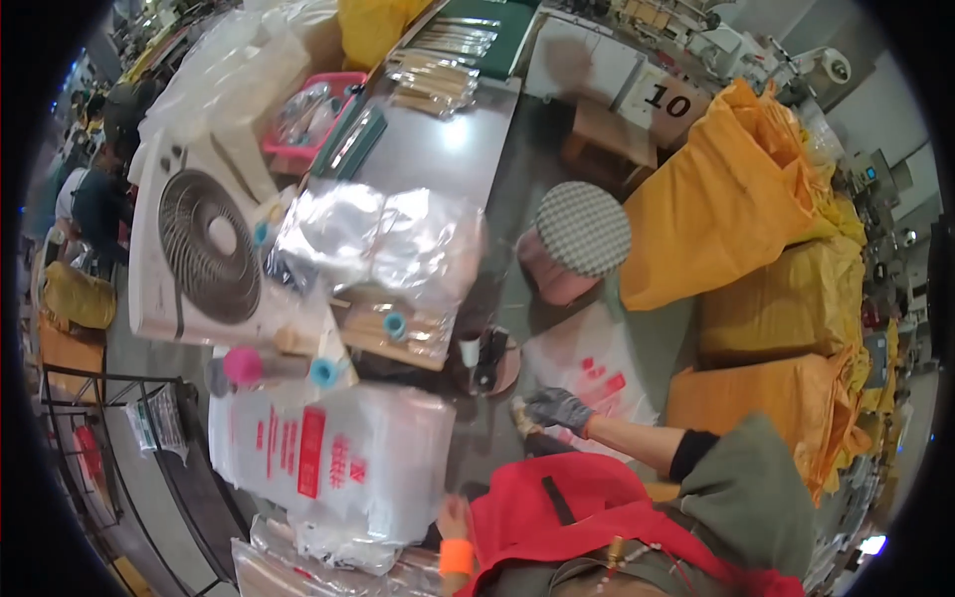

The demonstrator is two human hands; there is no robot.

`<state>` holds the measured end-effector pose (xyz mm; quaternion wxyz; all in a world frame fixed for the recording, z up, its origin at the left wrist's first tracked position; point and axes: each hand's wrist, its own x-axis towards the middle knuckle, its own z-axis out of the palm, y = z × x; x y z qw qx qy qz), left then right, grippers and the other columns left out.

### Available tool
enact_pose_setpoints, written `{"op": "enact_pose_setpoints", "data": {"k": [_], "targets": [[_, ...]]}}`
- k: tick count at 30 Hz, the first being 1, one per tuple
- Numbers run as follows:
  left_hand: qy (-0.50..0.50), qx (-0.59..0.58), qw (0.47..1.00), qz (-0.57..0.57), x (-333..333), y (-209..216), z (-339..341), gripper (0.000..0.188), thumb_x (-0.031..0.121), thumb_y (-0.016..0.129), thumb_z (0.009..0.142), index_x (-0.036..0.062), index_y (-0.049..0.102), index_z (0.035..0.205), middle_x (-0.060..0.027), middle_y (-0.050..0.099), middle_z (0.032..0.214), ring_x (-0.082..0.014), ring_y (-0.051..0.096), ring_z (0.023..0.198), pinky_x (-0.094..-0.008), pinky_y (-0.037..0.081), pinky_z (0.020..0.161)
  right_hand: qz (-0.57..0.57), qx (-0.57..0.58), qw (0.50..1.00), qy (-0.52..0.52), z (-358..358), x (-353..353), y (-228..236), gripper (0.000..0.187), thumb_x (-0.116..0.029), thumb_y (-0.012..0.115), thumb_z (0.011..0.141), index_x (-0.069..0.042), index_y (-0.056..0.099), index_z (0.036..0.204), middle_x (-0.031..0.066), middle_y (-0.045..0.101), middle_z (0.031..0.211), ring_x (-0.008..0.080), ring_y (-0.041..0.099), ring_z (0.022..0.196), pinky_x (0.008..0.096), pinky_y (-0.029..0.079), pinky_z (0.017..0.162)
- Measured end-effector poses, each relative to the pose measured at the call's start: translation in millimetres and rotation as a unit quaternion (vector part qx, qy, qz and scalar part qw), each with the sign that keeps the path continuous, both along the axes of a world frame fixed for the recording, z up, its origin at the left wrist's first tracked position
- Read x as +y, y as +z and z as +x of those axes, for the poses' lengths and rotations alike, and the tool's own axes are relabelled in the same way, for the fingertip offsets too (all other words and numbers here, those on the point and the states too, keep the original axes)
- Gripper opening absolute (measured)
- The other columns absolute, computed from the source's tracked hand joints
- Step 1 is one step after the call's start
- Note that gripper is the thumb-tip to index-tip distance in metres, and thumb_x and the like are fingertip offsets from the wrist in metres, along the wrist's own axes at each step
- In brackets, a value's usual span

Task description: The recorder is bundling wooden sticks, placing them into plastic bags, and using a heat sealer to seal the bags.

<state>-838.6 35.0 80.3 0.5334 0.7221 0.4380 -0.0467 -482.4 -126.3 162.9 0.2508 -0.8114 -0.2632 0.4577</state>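
My right hand (559, 410), in a grey glove, reaches down beside my foot, over the near edge of a clear plastic bag (592, 363) with red print on the floor. Its fingers look stretched toward the left, with nothing visible in them. My left hand (455, 519), bare with an orange band (456, 557) at the wrist, hangs low beside the stack of printed plastic bags (398, 448). Blur and the small view hide how its fingers are set. A red apron (527, 497) covers my lap.
A white fan (214, 239) stands at the left of the table (468, 149), which carries clear packets (378, 239) and bundled sticks (433, 85). A stool with a checked top (584, 229) stands ahead. Orange sacks (716, 199) crowd the right. A metal rack (169, 438) is at left.
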Motion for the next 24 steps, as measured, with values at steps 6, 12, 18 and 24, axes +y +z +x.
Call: {"op": "enact_pose_setpoints", "data": {"k": [6, 12, 18, 24], "targets": [[0.126, -0.169, 0.954, -0.212, 51.3, 105.4, 318.0, 0.022, 0.011, 0.050, 0.092, 0.0032, 0.055, 0.112, -0.0084, 0.063, 0.101, -0.0100, 0.060, 0.080, -0.0207, 0.047, 0.068, 0.170, 0.334, 0.813, -0.445, 118.9, -41.7, 21.8, 0.022, -0.018, 0.061, 0.086, -0.007, 0.059, 0.104, 0.0023, 0.062, 0.079, 0.0113, 0.059, 0.067, 0.0222, 0.048, 0.056], [0.163, -0.150, 0.910, -0.349, 56.5, 99.5, 461.6, 0.026, 0.016, 0.054, 0.091, 0.0037, 0.054, 0.114, -0.0088, 0.063, 0.103, -0.0111, 0.061, 0.081, -0.0216, 0.049, 0.065, 0.233, 0.221, 0.840, -0.436, 329.4, 8.3, 27.2, 0.030, -0.018, 0.061, 0.086, -0.005, 0.058, 0.113, 0.0048, 0.064, 0.092, 0.0148, 0.062, 0.076, 0.0260, 0.051, 0.064], [0.231, -0.091, 0.927, -0.281, 142.7, 23.9, 638.5, 0.040, 0.026, 0.059, 0.088, 0.0019, 0.050, 0.119, -0.0123, 0.061, 0.109, -0.0162, 0.060, 0.090, -0.0286, 0.051, 0.072, 0.132, -0.185, 0.959, -0.167, 594.3, 151.1, -55.8, 0.055, -0.034, 0.060, 0.080, -0.003, 0.048, 0.125, 0.0205, 0.053, 0.121, 0.0347, 0.048, 0.115, 0.0391, 0.037, 0.099], [0.145, -0.137, 0.975, -0.099, 294.9, -41.0, 868.6, 0.063, 0.035, 0.061, 0.085, -0.0012, 0.038, 0.131, -0.0165, 0.042, 0.132, -0.0249, 0.042, 0.120, -0.0361, 0.039, 0.095, 0.037, -0.322, 0.943, -0.068, 843.7, 301.9, -138.8, 0.036, -0.025, 0.052, 0.078, -0.004, 0.055, 0.108, 0.0233, 0.059, 0.096, 0.0350, 0.059, 0.088, 0.0452, 0.046, 0.078]]}}
